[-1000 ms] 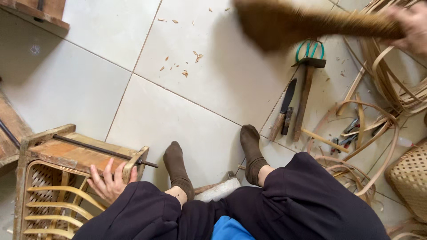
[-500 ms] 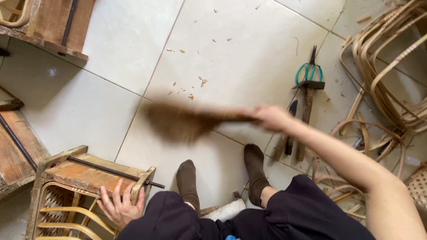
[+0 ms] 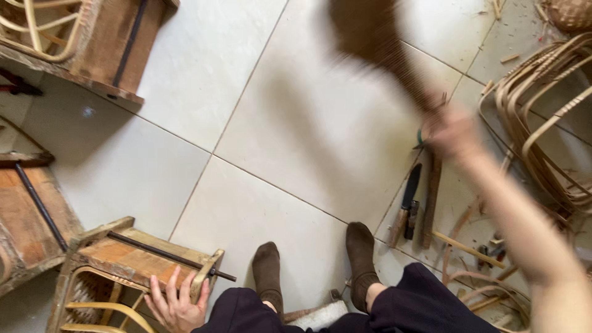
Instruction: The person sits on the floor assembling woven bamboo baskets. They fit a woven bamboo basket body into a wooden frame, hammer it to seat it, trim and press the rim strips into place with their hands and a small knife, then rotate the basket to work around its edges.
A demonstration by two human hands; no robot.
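Gripping the brush handle, the right hand (image 3: 453, 131) held the hand broom (image 3: 376, 46) slanting up-left, while the left hand (image 3: 179, 302) lay open on the wooden frame (image 3: 145, 256).

Pale glazed tile floor (image 3: 296, 123), large square tiles with dark grout lines running diagonally.

Lying or standing directly on it:
- Low wooden frame stool with a dark metal rod across its top (image 3: 139, 262), lower left.
- Worn reddish-brown wooden bench (image 3: 28, 219), left edge.
- Brown wooden crate holding curved cane (image 3: 92, 37), upper left.
- Black-bladed knife with a wooden handle (image 3: 407, 200), right of centre, just beside a long dark wooden stick (image 3: 430, 203).
- Loose coils of pale rattan cane (image 3: 542, 117), right side.
- Scattered wood shavings (image 3: 502, 37), upper right.
- Two feet in dark brown socks (image 3: 361, 253), bottom centre.
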